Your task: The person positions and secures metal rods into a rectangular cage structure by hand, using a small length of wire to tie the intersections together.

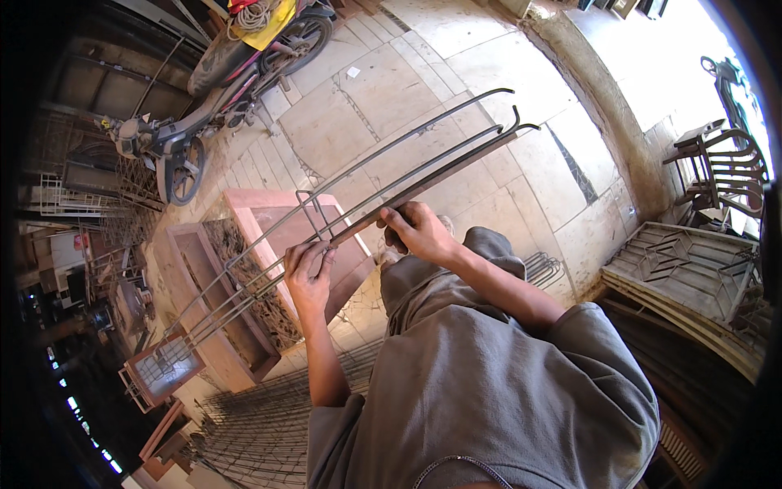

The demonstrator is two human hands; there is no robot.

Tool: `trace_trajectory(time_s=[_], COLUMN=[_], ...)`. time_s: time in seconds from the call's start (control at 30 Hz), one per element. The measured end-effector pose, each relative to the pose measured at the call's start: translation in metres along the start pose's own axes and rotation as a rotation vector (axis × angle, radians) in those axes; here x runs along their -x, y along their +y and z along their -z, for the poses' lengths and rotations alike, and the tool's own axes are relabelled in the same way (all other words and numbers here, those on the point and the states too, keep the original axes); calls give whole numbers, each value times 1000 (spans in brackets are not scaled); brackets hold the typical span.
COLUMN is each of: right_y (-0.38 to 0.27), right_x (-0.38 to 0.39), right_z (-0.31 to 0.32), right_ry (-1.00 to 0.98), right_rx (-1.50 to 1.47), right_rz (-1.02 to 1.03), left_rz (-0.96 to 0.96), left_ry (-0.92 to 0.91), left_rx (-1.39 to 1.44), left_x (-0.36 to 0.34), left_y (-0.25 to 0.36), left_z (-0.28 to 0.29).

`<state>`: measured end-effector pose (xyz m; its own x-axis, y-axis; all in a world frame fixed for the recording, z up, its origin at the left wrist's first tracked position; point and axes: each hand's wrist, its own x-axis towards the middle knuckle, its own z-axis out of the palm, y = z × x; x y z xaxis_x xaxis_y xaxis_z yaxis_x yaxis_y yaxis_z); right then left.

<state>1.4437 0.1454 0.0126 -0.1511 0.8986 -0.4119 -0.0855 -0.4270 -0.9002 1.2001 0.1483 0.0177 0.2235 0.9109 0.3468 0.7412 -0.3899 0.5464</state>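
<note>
A long cage of thin dark metal rods with hooked ends slants across in front of me, from lower left to upper right. A small rectangular wire tie crosses the rods near my left hand. My left hand pinches the lower rods just beside this tie. Along the lowest rod lies a narrow brown strip, flat-looking; its material I cannot tell. My right hand is closed on the strip farther right, thumb and fingers curled round its edge. Part of the strip and rods is hidden behind my fingers.
Pinkish box-like frames stand under the cage's left part. A motorcycle is parked at upper left. Many thin rods lie at lower left. Patterned panels are stacked at right, below a chair. Pale tiles cover the floor.
</note>
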Motion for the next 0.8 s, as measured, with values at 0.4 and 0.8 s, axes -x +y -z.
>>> trace_trajectory(time_s=[0.4, 0.8], right_y=[26, 15], right_x=[-10, -16], right_z=[26, 98], right_ry=[367, 710], right_rx=[43, -248], right_rz=[114, 303], left_rz=[-33, -61], left_ry=[50, 70], left_rx=[-40, -28], left_x=[4, 5], left_y=[-5, -8], left_z=[-7, -9])
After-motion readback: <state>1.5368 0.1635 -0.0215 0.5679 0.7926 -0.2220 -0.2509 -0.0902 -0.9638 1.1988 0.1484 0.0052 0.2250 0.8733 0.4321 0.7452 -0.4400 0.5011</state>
